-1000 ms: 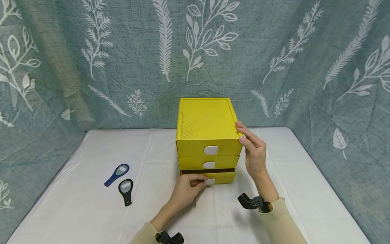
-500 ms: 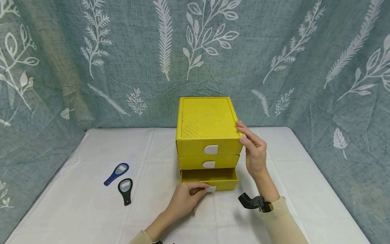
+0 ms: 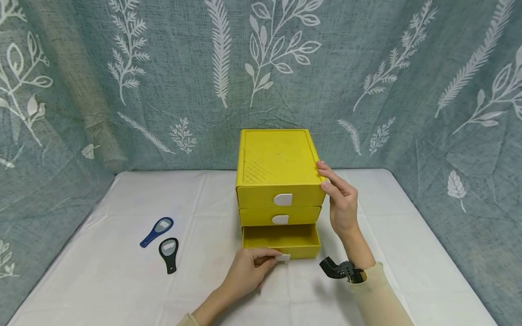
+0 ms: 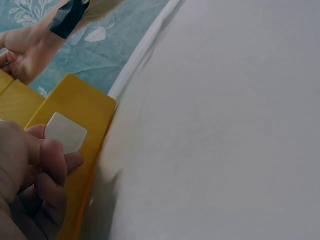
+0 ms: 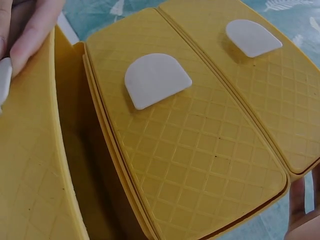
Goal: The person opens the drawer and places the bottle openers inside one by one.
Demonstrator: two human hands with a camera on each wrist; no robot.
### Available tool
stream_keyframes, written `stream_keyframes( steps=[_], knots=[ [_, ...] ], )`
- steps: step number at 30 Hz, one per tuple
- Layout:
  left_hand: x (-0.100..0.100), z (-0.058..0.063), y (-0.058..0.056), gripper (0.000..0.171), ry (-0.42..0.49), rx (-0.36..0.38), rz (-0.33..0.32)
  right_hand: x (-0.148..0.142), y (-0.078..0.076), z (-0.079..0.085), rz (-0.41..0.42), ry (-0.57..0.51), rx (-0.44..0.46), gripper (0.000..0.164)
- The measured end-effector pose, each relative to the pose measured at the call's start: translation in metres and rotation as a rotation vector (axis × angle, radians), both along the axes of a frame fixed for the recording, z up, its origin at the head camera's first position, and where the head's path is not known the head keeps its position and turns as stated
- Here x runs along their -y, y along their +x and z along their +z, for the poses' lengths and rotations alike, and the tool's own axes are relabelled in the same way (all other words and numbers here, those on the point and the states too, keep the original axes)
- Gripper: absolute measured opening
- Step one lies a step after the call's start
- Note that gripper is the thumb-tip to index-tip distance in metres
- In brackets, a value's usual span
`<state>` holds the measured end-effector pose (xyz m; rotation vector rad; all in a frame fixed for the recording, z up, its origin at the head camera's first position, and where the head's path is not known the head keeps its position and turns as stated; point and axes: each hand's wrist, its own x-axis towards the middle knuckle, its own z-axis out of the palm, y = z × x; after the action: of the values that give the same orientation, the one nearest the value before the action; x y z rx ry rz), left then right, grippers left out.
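Note:
A yellow drawer cabinet (image 3: 281, 156) with three stacked drawers and white handles stands on the table. Its bottom drawer (image 3: 303, 252) is pulled out toward me, and no object shows on the visible part of its floor. My left hand (image 3: 244, 272) pinches that drawer's white handle (image 4: 65, 132) between thumb and fingers. On the cabinet's right side, my right hand (image 3: 343, 206) rests its extended fingers and thumb near the upper front corner. The middle drawer (image 5: 185, 145) and top drawer (image 3: 253, 197) sit closed.
A blue-handled magnifying glass (image 3: 152, 235) and a black magnifying glass (image 3: 169, 258) lie on the white tablecloth (image 3: 204, 203) to the left of the cabinet. Behind and beside the table hangs a green-grey curtain (image 3: 171, 81) with white leaf patterns.
My left hand has drawn the bottom drawer outward by its handle, from a narrow gap to well extended. The right hand has stayed at the cabinet's side.

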<state>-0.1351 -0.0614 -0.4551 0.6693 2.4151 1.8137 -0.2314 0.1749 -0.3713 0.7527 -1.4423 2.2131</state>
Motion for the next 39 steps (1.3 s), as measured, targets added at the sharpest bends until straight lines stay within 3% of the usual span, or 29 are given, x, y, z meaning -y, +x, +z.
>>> stream_keyframes(
  steps=[16, 25, 33, 39],
  knots=[
    [-0.001, -0.003, 0.019, 0.020, 0.020, 0.022, 0.010, 0.001, 0.000, -0.001, 0.015, -0.028, -0.014, 0.027],
    [0.000, 0.020, 0.037, 0.020, 0.060, 0.037, -0.015, 0.002, 0.000, -0.001, 0.004, -0.019, -0.010, 0.027],
    [0.003, 0.002, 0.035, 0.021, 0.033, 0.090, -0.041, 0.002, 0.002, -0.001, 0.000, -0.025, -0.006, 0.026],
    [0.011, 0.003, 0.035, 0.025, 0.023, 0.150, -0.105, 0.003, 0.001, 0.001, 0.006, -0.019, -0.009, 0.026]
  ],
)
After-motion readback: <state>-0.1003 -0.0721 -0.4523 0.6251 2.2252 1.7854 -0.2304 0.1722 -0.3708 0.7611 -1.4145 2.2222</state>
